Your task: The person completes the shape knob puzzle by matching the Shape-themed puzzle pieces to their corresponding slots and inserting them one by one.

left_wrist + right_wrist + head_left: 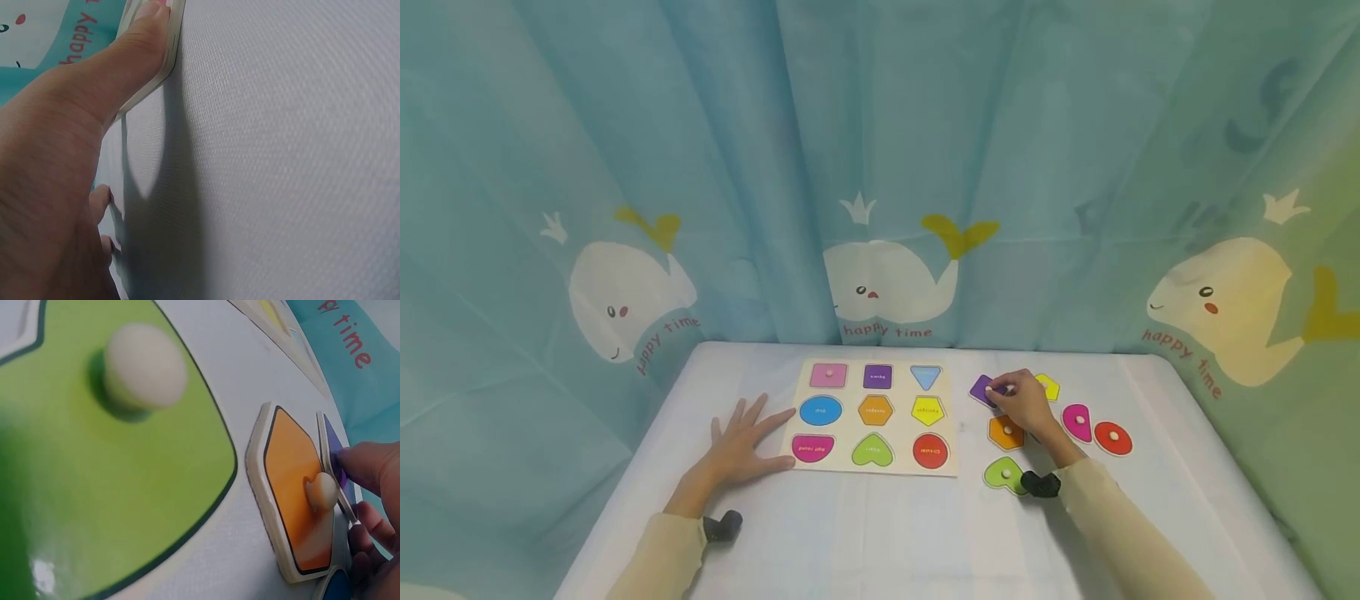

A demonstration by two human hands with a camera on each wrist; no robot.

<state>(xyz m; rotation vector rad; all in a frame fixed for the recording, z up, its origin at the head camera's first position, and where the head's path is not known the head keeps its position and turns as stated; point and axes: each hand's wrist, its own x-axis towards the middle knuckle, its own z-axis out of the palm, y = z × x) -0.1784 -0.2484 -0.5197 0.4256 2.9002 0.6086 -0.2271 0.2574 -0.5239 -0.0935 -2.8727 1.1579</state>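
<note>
A cream puzzle board (844,470) with colored shape recesses lies on the table. Spread fingers of my left hand (741,447) touch its left edge, and in the left wrist view the thumb (134,53) lies over the board's edge. To the board's right, my right hand (1028,406) pinches the purple square piece (979,389) at its knob with thumb and fingers. Just below that piece is an orange hexagon piece (1004,433). Nearer the front lies a green heart piece (1002,472), large in the right wrist view. A pink piece with a knob (828,376) sits in the board's far left recess.
A yellow piece (1048,387) lies behind the right hand. Farther right are a magenta half-round piece (1077,422) and a red circle piece (1113,438). Part of a blue piece (337,586) shows below the hexagon. A whale-print curtain (880,167) hangs behind the table (865,533).
</note>
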